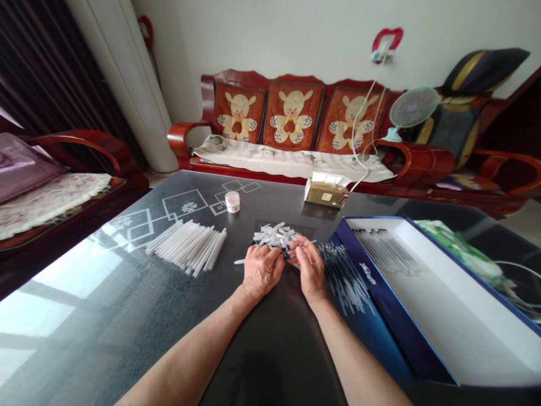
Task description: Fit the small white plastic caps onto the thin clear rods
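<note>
My left hand (261, 269) rests on the dark glass table, fingers curled round a thin clear tube whose end sticks out to the left. My right hand (310, 265) is beside it, fingers pinched together on a small part I cannot make out. Both hands touch the near edge of a pile of small white caps (274, 234). A heap of long translucent tubes (188, 246) lies to the left. Several thin dark refills (344, 270) lie to the right of my right hand.
An open blue box with a white inside (426, 282) stands at the right. A small white jar (232, 201) and a tissue box (326, 192) sit farther back. Beyond the table are a red wooden sofa (291, 118) and a small fan (412, 110).
</note>
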The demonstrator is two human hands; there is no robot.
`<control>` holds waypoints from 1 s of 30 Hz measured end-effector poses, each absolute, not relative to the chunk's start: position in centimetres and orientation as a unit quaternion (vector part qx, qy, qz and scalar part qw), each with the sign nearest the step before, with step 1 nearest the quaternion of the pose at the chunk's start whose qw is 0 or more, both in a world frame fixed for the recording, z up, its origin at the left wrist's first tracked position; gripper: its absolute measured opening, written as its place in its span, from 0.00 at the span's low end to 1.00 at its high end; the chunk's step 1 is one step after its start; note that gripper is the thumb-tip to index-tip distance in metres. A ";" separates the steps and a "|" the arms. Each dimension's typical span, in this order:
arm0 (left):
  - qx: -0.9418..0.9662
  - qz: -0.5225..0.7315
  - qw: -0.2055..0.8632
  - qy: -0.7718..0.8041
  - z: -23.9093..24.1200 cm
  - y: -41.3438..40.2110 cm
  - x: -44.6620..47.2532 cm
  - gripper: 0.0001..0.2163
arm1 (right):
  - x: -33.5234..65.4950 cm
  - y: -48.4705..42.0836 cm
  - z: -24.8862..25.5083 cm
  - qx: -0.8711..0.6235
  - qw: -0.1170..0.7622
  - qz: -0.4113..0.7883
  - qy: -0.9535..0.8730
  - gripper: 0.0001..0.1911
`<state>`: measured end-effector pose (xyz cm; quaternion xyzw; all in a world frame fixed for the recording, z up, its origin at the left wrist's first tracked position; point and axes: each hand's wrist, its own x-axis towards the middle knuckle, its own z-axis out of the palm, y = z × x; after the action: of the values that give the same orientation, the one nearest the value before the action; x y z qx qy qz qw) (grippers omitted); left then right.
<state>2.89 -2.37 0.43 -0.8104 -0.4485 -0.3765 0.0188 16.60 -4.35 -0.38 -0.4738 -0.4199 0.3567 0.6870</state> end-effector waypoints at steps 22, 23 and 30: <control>-0.830 -0.372 0.060 -0.411 -0.3 -2.0 2.7 0.15 | 16.3 -4.8 0.4 -0.514 0.592 0.154 -0.601 0.08; -0.823 -0.381 0.063 -0.417 -0.3 -1.9 2.7 0.15 | 16.3 -4.8 0.3 -0.517 0.575 0.127 -0.621 0.09; -0.786 -0.419 0.065 -0.450 -0.6 -1.4 2.3 0.13 | 16.5 -4.9 -0.5 -0.617 0.396 -0.055 -0.678 0.12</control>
<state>2.35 -1.44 -0.59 -0.7857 -0.4501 -0.4194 0.0650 16.53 -4.93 -0.48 -0.6170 -0.6781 -0.0550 0.3955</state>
